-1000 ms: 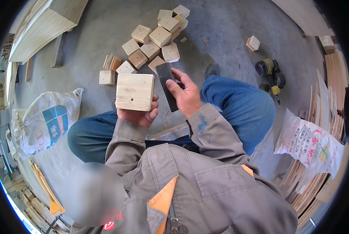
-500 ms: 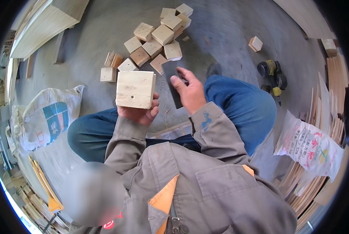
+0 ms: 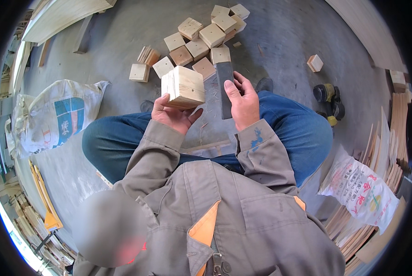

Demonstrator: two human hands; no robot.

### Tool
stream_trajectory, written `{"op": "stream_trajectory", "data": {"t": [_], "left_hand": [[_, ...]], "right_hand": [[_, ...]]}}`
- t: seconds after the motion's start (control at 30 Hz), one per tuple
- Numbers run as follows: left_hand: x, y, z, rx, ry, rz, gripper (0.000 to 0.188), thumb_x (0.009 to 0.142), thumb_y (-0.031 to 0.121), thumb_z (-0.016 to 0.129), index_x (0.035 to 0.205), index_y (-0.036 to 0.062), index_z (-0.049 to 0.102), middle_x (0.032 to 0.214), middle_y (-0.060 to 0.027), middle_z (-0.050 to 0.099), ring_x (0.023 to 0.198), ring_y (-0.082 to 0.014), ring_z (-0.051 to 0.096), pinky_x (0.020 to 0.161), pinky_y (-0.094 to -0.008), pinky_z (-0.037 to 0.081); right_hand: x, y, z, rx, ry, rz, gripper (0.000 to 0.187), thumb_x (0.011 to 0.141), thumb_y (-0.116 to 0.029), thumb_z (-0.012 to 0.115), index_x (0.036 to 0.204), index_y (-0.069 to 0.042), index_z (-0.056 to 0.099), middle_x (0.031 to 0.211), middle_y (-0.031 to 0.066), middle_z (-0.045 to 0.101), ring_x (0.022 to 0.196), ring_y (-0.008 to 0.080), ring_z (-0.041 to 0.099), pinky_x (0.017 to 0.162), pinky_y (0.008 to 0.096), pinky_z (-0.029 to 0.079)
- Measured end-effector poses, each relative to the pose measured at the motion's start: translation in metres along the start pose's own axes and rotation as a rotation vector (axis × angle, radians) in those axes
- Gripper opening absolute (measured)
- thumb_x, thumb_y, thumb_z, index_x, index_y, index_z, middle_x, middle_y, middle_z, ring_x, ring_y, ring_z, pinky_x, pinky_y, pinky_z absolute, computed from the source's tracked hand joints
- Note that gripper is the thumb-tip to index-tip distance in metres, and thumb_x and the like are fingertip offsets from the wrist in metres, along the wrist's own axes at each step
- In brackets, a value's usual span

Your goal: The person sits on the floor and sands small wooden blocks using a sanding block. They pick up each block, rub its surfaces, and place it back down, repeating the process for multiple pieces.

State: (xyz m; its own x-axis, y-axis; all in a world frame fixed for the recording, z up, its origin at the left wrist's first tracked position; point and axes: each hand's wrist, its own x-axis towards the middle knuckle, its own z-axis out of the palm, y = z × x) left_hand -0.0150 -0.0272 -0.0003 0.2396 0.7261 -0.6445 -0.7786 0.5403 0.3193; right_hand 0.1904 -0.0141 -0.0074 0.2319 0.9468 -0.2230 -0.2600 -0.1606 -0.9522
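head | left hand [image 3: 171, 115] — wood block [image 3: 184, 86] | right hand [image 3: 243, 103] — dark sanding block [image 3: 225, 89]

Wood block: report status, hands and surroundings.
Left hand holds wood block. Right hand grips dark flat bar. Loose blocks on floor beyond.

The wooden block [image 3: 184, 86] hides the left hand's [image 3: 173, 115] fingertips; its underside is unseen.

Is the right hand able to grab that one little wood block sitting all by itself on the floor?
Probably not now: the right hand already holds a dark flat bar, and the lone block lies apart, beyond the knee.
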Motion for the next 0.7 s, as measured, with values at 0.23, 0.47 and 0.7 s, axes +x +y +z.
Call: {"op": "stream_trajectory", "data": {"t": [0.23,0.47,0.7], "left_hand": [[0.007,-0.003,-0.012,0.171,0.011,0.026,0.076,0.082,0.037,0.07,0.15,0.0147,0.045,0.143,-0.0111,0.055,0.131,-0.0316,0.053,0.106,-0.0558,0.045],[0.014,-0.012,-0.013,0.52,-0.061,0.107,0.07,0.086,0.04,0.071,0.149,0.0206,0.047,0.139,-0.0025,0.059,0.127,-0.0247,0.056,0.105,-0.0539,0.045],[0.011,-0.007,-0.011,0.178,-0.086,-0.015,0.065,0.097,0.044,0.063,0.154,0.0202,0.043,0.147,-0.0024,0.056,0.133,-0.0241,0.051,0.109,-0.0579,0.039]], "right_hand": [[-0.003,-0.002,0.005,-0.003,-0.071,0.046,0.051,0.099,-0.021,0.072,0.139,0.005,0.055,0.127,0.0153,0.066,0.111,0.0165,0.062,0.095,0.0283,0.052],[-0.004,0.005,0.008,0.12,-0.105,0.161,0.046,0.101,-0.018,0.068,0.139,0.005,0.055,0.125,0.0118,0.067,0.11,0.0139,0.062,0.095,0.027,0.051],[-0.001,0.005,0.005,0.227,-0.09,0.178,0.045,0.103,-0.017,0.066,0.139,0.006,0.054,0.121,0.0092,0.067,0.108,0.0127,0.062,0.097,0.0259,0.05]]}}
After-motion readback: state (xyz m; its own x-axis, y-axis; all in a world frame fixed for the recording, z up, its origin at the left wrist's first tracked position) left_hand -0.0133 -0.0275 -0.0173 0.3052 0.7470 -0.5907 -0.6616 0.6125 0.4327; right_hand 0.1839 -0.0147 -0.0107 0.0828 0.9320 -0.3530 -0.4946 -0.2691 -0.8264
